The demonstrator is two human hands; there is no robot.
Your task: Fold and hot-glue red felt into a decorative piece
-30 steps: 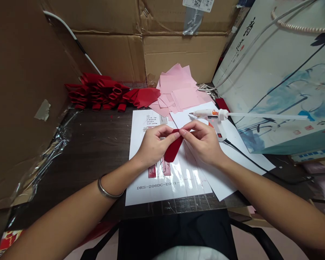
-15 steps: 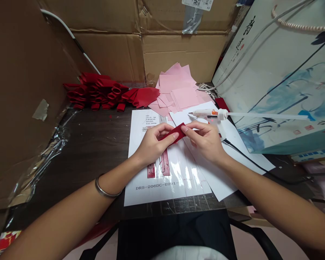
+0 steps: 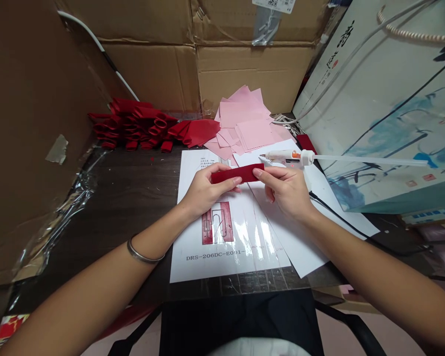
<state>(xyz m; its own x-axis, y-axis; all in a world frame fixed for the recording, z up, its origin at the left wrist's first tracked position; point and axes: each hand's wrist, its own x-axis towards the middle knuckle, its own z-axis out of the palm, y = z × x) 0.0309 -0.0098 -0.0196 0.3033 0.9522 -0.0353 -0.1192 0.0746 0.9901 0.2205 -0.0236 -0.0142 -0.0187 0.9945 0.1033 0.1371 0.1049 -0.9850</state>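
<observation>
At the upper left of the frame, folded red fabric pieces (image 3: 133,129) lie heaped at the back of a dark wooden table (image 3: 133,198). The left hand (image 3: 207,190) and right hand (image 3: 285,193) each firmly pinch one end of a red fabric strip (image 3: 237,173), holding it level and taut-looking above a printed sheet (image 3: 189,232). Just beyond the right hand, toward the right, lies a white hot glue gun (image 3: 285,157), below loose pink paper squares (image 3: 244,118).
</observation>
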